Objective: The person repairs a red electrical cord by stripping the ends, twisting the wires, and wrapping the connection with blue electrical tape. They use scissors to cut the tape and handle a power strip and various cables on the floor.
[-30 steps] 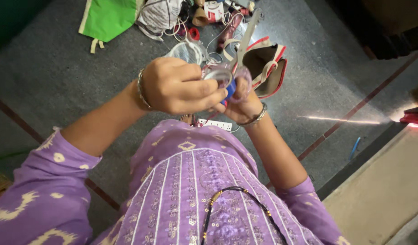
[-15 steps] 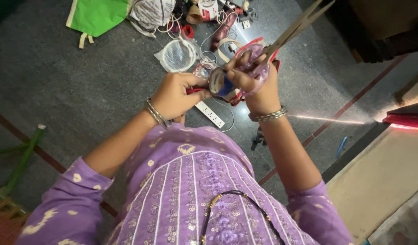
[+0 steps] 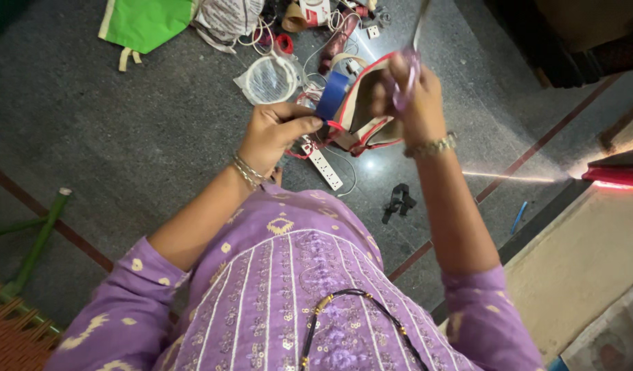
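My left hand [image 3: 274,134] grips a blue roll of tape [image 3: 331,96] between thumb and fingers, held in front of my chest. My right hand [image 3: 411,96] is raised a little higher and to the right, closed around the purple handles of a pair of scissors [image 3: 407,82] whose blades point up and away, blurred. The two hands are apart. Below them on the grey floor lies an open tan pouch with red trim [image 3: 363,113].
A white power strip [image 3: 326,169] lies on the floor under my hands. A round white lid [image 3: 270,80], cables, a green bag [image 3: 146,24] and small tools are scattered further out. A black clip [image 3: 398,200] and blue pen [image 3: 519,217] lie right. A green pole [image 3: 36,244] is left.
My hands have separated: the right hand with the scissors lifted up and to the right, while the left hand keeps the blue tape roll. The view shifted, showing more floor.
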